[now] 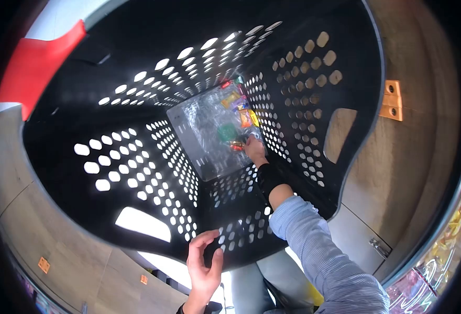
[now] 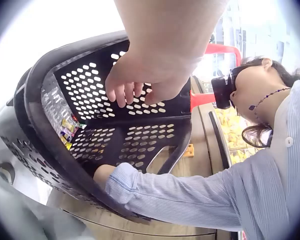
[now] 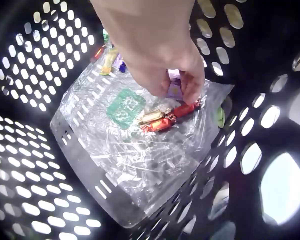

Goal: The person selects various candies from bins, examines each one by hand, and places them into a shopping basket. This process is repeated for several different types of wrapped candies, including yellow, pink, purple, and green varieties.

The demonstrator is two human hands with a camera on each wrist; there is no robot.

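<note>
Deep inside a black perforated shopping basket (image 1: 199, 209), my right hand (image 1: 255, 149) pinches a purple-wrapped candy (image 3: 175, 85) between thumb and fingers. Just below it, red-wrapped candies (image 3: 159, 125) and a gold-wrapped candy (image 3: 152, 117) lie on a clear plastic bag (image 3: 135, 155) with a green printed patch (image 3: 126, 107). More wrapped candies, including an orange packet (image 1: 245, 118), lie in a row along one side of the basket floor. My left hand (image 1: 205, 264) hovers at the near rim, fingers loosely bent and holding nothing. The left wrist view hides the right hand behind the rim.
Perforated walls rise steeply around the right arm, with a handle slot (image 1: 340, 136) on the right side. A red handle piece (image 1: 42, 68) is at the upper left. Wooden cabinet panels with orange hinges (image 1: 392, 100) stand close by. Yellow packaged goods (image 2: 230, 127) sit beyond.
</note>
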